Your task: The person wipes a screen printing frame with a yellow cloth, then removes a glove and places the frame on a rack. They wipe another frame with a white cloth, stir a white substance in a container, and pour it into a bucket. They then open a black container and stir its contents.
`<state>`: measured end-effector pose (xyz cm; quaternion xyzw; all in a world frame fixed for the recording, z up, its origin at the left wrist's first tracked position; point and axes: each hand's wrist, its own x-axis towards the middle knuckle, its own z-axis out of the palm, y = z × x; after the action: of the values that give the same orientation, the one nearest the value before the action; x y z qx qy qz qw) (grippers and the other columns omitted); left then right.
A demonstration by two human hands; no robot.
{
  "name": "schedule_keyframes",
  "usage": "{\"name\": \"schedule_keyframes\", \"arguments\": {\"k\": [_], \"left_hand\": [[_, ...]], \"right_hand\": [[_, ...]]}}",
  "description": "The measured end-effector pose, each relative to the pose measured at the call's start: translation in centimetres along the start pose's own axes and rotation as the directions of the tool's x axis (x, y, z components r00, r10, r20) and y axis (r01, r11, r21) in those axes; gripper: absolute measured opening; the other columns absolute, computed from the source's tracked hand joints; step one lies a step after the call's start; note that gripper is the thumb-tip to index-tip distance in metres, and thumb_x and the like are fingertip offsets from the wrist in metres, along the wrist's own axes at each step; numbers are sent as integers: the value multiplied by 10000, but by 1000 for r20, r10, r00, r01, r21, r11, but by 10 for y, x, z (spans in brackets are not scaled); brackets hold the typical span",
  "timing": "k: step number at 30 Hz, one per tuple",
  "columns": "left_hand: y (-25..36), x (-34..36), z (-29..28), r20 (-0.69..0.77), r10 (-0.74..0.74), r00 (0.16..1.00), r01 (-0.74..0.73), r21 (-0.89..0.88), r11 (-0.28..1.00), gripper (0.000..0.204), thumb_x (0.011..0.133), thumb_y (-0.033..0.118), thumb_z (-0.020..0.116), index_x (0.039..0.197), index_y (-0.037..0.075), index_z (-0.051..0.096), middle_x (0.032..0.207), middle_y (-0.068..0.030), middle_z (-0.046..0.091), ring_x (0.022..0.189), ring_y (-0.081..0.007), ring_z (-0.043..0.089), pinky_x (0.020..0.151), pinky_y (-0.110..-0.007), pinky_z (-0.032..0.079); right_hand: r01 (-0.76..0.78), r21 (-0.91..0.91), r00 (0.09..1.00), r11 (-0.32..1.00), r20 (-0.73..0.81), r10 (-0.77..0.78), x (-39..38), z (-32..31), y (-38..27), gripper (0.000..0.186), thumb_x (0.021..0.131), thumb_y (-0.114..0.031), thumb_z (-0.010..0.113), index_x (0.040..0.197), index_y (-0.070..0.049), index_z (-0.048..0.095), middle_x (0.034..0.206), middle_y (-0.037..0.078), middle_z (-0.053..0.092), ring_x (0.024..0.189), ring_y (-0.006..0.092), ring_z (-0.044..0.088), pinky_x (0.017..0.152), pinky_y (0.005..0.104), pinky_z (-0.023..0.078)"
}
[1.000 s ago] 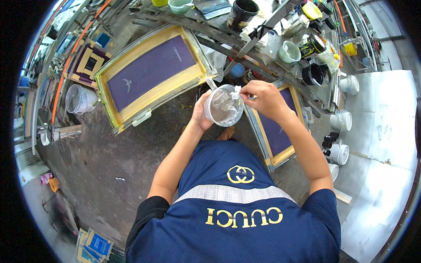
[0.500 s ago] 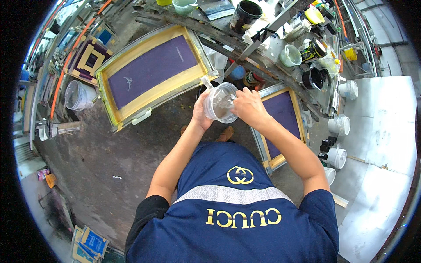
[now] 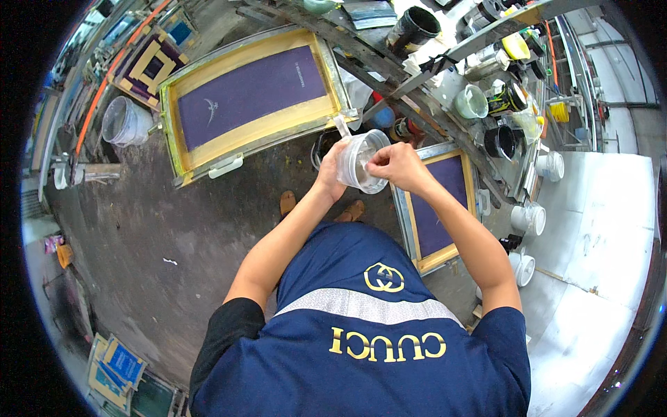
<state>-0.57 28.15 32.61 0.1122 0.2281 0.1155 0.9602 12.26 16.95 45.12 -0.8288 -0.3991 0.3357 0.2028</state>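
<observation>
Clear tub [image 3: 356, 158]: where do you see it?

"Up in front of the person's body, in the left hand [image 3: 333, 169]. I see its fingers curled round the wall, and the mouth turned toward my camera."

"And the right hand [image 3: 399, 165]?"

"At the tub's mouth. I see thumb and fingertips bunched narrow there; whether they pinch anything, I cannot tell."

"What's beyond?"

"Below, I have feet [image 3: 351, 210] on the dark floor [image 3: 167, 229]. One purple framed screen [image 3: 439, 201] stands right of the tub, another [image 3: 253, 101] up to its left. Farther out, I see a black can [image 3: 417, 29] and a pale bucket [image 3: 127, 121]."
</observation>
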Motion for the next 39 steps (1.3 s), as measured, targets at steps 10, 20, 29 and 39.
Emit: {"name": "schedule_keyframes", "arguments": {"k": [10, 20, 29, 39], "left_hand": [[2, -5, 3, 63, -51, 997, 54, -45, 998, 456, 1031, 381, 515, 1324, 45, 609, 1254, -128, 713, 1137, -275, 697, 1017, -455, 554], [-9, 3, -4, -24, -80, 996, 81, 28, 996, 407, 1036, 393, 537, 1241, 58, 645, 1166, -92, 732, 1053, -235, 713, 964, -422, 574], [-6, 8, -19, 127, -154, 980, 165, -79, 983, 655, 1018, 523, 511, 1403, -3, 573, 1378, -175, 644, 1247, -337, 628, 1095, -508, 488], [10, -7, 1, 247, -203, 948, 240, -131, 962, 655, 1015, 552, 537, 1370, 5, 597, 1335, -176, 661, 1212, -316, 644, 1063, -498, 509]], "right_hand": [[-23, 123, 995, 992, -90, 35, -19, -43, -9, 300, 849, -271, 800, 932, 18, 800, 752, 101, 754, 691, 100, 673, 711, 307, 564], [59, 212, 992, 975, -125, -32, -59, -54, -40, 211, 897, -163, 802, 944, 41, 781, 771, 37, 736, 696, 50, 634, 656, 248, 526], [291, -230, 914, 928, -219, -341, -52, -40, -15, 137, 845, -154, 806, 929, -48, 788, 839, 118, 735, 764, 269, 699, 698, 374, 549], [417, -380, 864, 825, -116, -490, -52, -19, -15, 225, 836, -16, 690, 1041, -46, 777, 1039, 101, 759, 974, 296, 685, 892, 398, 551]]}}
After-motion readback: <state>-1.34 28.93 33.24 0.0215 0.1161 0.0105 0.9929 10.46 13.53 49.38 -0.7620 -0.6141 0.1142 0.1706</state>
